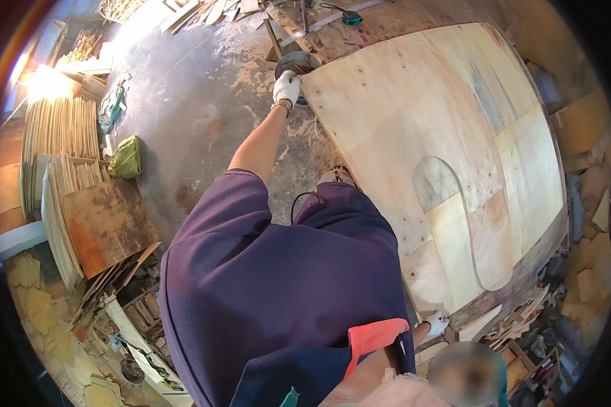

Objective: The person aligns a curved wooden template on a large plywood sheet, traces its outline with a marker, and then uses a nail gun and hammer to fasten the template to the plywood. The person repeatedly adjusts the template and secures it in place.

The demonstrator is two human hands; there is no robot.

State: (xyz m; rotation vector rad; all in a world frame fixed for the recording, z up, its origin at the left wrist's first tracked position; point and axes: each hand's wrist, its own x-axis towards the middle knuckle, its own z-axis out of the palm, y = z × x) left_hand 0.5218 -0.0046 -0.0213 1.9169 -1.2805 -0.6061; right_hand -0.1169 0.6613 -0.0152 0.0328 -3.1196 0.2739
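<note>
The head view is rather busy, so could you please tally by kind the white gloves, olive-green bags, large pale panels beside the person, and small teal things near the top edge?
White gloves: 2
Olive-green bag: 1
Large pale panel: 1
Small teal thing: 1
Total: 5

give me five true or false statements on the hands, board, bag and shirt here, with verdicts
1. The left hand and right hand wear white gloves. True.
2. The green bag lies on the board. False: it is left of the board, by the stacked sheets.
3. A curved line marks the board. True.
4. Both hands are at one corner of the board. False: the left is by its upper left corner, the right near its lower edge.
5. The shirt is dark purple. True.
</note>
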